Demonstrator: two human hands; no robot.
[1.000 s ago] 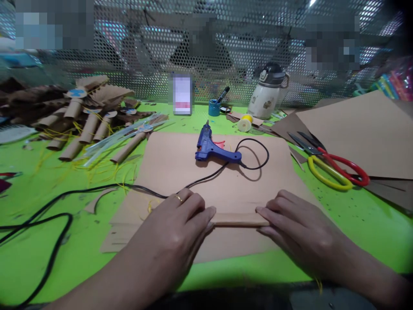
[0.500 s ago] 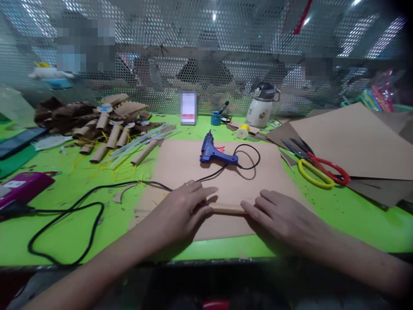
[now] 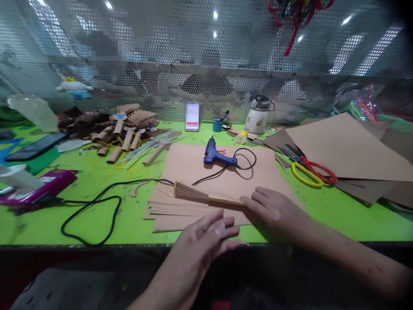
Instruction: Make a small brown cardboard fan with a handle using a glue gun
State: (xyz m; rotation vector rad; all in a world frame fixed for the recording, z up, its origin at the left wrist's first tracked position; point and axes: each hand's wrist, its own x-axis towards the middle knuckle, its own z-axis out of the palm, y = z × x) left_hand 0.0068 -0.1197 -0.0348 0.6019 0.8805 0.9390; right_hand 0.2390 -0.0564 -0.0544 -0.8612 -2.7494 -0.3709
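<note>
A pleated strip of brown cardboard [image 3: 200, 196] lies on a stack of brown cardboard sheets [image 3: 193, 165] on the green table. Its left end fans open. My right hand [image 3: 274, 209] lies flat on the strip's right end, fingers stretched out. My left hand [image 3: 208, 234] hovers at the table's near edge, fingers straight and together, holding nothing. A blue glue gun [image 3: 217, 157] with a black cord rests on the sheets behind the strip.
Yellow and red scissors [image 3: 306, 170] lie right of the sheets beside large cardboard pieces [image 3: 348, 146]. Cardboard rolls and glue sticks [image 3: 129, 140] are piled at back left. A pink case [image 3: 45, 185], a white bottle [image 3: 258, 116], a small blue pot [image 3: 217, 125] and a mesh screen stand around.
My left hand has lifted off the pleated strip and drawn back to the table edge; the strip's left end has sprung open into a fan. The view has pulled back and tilted up.
</note>
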